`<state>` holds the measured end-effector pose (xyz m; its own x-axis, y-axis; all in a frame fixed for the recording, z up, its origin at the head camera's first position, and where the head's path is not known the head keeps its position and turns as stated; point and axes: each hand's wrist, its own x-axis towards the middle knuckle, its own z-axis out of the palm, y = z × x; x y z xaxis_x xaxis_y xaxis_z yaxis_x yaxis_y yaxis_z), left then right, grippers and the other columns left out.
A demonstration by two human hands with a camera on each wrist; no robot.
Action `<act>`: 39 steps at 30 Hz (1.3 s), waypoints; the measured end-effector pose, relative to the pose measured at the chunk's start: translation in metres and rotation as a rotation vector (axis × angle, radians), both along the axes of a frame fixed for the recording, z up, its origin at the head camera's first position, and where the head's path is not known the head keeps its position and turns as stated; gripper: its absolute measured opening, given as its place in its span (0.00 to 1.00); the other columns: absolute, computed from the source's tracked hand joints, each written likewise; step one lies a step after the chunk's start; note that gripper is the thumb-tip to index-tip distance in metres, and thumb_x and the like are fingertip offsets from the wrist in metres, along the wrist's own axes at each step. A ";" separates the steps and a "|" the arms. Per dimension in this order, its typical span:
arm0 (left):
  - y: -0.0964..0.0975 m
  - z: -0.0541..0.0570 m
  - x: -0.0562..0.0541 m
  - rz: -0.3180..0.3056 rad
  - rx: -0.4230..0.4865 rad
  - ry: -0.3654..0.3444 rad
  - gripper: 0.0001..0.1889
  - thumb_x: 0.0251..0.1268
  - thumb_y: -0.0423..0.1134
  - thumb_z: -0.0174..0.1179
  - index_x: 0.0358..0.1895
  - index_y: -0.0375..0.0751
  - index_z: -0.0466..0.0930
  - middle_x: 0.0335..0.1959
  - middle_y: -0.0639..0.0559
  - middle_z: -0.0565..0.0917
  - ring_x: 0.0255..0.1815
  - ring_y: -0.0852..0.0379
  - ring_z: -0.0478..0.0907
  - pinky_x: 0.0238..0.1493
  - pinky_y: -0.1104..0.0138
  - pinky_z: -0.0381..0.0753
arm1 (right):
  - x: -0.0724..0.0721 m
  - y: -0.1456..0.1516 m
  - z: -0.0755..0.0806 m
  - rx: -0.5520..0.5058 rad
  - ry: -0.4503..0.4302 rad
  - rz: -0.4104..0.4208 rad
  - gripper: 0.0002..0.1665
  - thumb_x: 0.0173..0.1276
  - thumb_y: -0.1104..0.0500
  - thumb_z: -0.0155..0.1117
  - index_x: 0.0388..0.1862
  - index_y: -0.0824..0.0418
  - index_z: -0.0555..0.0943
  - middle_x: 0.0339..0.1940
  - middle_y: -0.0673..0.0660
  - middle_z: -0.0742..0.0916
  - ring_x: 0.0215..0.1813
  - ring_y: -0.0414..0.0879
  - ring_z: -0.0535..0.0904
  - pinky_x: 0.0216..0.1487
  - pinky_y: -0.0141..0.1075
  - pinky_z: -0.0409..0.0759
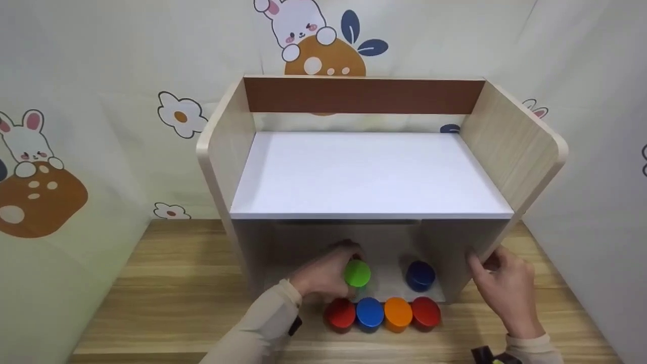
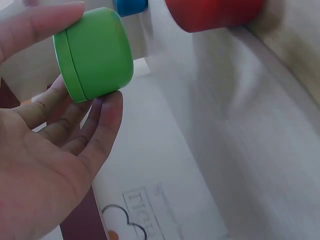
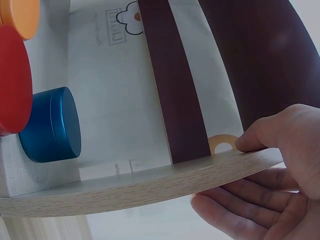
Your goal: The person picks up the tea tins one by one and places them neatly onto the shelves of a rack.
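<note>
My left hand [image 1: 323,275] holds a small round green tin [image 1: 357,273] inside the lower compartment of a wooden shelf unit [image 1: 371,174]. In the left wrist view, the thumb presses one side of the green tin [image 2: 95,55] and the fingertips the other. Farther right in that compartment stands a dark blue tin [image 1: 420,276]. My right hand [image 1: 508,293] grips the front edge of the unit's right side panel [image 3: 150,185], thumb on the inner face and fingers outside.
In front of the compartment, a row of tins holds a red tin [image 1: 340,314], a blue tin [image 1: 370,314], an orange tin [image 1: 398,314] and another red tin [image 1: 426,313]. The wood-grain table [image 1: 167,293] meets walls with rabbit and flower prints.
</note>
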<state>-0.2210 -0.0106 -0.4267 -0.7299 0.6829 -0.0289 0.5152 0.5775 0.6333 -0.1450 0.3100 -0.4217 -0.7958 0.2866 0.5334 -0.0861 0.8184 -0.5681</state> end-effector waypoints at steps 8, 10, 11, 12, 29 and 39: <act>0.033 0.007 -0.017 -0.065 -0.047 0.070 0.26 0.47 0.30 0.77 0.52 0.44 0.79 0.43 0.56 0.80 0.42 0.60 0.74 0.53 0.71 0.80 | 0.000 0.001 0.000 0.000 0.005 0.002 0.10 0.65 0.61 0.73 0.35 0.70 0.88 0.25 0.62 0.90 0.24 0.43 0.84 0.23 0.20 0.70; 0.041 0.008 -0.019 -0.071 -0.048 0.072 0.26 0.47 0.30 0.78 0.52 0.43 0.79 0.43 0.56 0.80 0.42 0.60 0.74 0.52 0.72 0.80 | -0.001 0.001 -0.001 0.001 0.018 0.010 0.09 0.65 0.62 0.73 0.36 0.69 0.88 0.25 0.61 0.90 0.24 0.37 0.83 0.23 0.20 0.71; 0.044 0.008 -0.020 -0.074 -0.051 0.073 0.27 0.47 0.30 0.78 0.52 0.43 0.79 0.44 0.56 0.80 0.42 0.60 0.74 0.52 0.72 0.79 | -0.001 0.001 -0.001 0.000 0.026 0.017 0.09 0.64 0.62 0.73 0.36 0.69 0.88 0.25 0.61 0.90 0.24 0.36 0.83 0.23 0.19 0.71; 0.048 0.008 -0.020 -0.078 -0.049 0.074 0.27 0.47 0.29 0.78 0.52 0.43 0.79 0.44 0.55 0.81 0.42 0.60 0.74 0.51 0.73 0.79 | -0.002 0.001 -0.001 0.001 0.033 0.022 0.09 0.64 0.63 0.73 0.36 0.69 0.88 0.25 0.62 0.90 0.24 0.34 0.82 0.24 0.19 0.71; 0.089 -0.013 -0.024 -0.075 -0.110 -0.002 0.27 0.45 0.28 0.77 0.52 0.43 0.79 0.41 0.57 0.76 0.40 0.60 0.70 0.42 0.75 0.75 | -0.002 0.000 0.001 0.015 0.002 0.012 0.09 0.65 0.62 0.72 0.36 0.70 0.88 0.26 0.62 0.90 0.24 0.47 0.85 0.23 0.19 0.71; 0.096 -0.024 -0.025 -0.052 -0.147 0.013 0.29 0.46 0.30 0.78 0.55 0.41 0.80 0.45 0.54 0.79 0.40 0.60 0.70 0.43 0.75 0.76 | -0.002 0.000 0.001 0.009 0.002 0.015 0.09 0.65 0.62 0.73 0.36 0.70 0.88 0.26 0.62 0.90 0.24 0.44 0.84 0.23 0.20 0.71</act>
